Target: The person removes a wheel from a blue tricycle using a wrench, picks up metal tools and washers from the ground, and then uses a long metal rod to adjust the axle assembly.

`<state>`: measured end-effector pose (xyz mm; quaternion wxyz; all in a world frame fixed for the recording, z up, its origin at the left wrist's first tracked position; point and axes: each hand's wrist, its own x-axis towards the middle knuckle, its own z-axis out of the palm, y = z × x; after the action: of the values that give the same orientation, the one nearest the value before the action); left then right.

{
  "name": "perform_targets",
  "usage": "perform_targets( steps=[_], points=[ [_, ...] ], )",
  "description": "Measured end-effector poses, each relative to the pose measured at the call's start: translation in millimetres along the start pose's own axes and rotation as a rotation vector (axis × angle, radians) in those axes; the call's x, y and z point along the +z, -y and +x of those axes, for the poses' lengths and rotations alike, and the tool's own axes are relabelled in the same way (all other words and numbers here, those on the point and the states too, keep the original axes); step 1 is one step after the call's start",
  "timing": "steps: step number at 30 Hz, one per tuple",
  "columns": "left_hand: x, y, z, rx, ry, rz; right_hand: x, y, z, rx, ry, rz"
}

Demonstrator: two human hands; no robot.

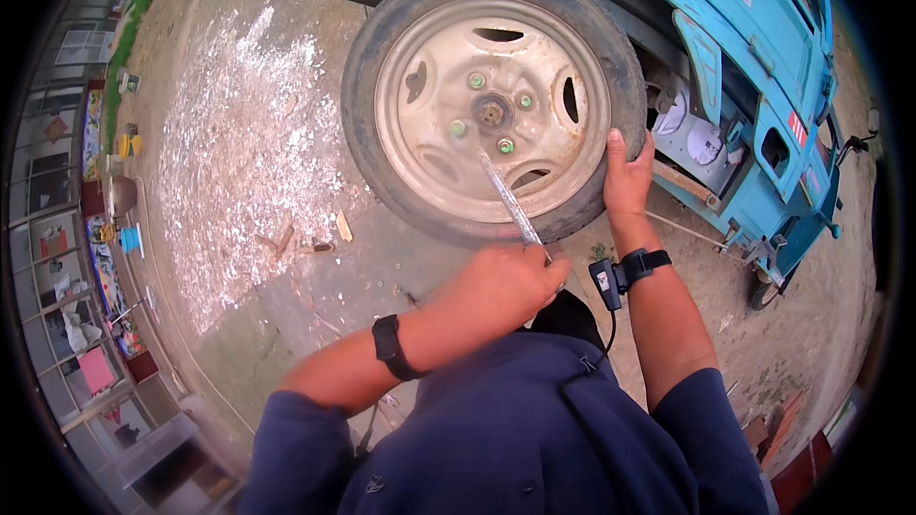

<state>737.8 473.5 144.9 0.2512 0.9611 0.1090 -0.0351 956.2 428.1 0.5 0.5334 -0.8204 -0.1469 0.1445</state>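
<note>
In front of me stands a wheel with a black tyre [496,234] and a worn cream-coloured rim [429,167]. Several green-marked studs or nuts surround its rusty centre hub [492,113]. My left hand [506,281] is closed round the near end of a long, slim, silvery metal bar [510,198]. The bar slants up across the rim, its far end close to the lowest nut; whether it touches cannot be made out. My right hand [630,181] grips the tyre's right edge, thumb toward the front; some of its fingers are hidden.
A blue three-wheeled truck [763,57] fills the upper right, its body right behind the wheel. White flakes [248,153] litter the ground at left, with wood scraps [284,240] nearby. A windowed building front [57,229] runs along the far left.
</note>
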Motion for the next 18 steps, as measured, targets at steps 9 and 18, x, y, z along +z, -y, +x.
perform_targets(
  steps=[9, 18],
  points=[
    [-151.3, 101.8, 149.8, -0.132, -0.751, 0.278, -5.6, -2.3, -6.0, 0.028, -0.025, -0.007],
    [-66.6, 195.5, -113.5, -0.999, -0.428, -0.301, -3.4, -6.0, -6.8, 0.048, -0.022, 0.016]
  ],
)
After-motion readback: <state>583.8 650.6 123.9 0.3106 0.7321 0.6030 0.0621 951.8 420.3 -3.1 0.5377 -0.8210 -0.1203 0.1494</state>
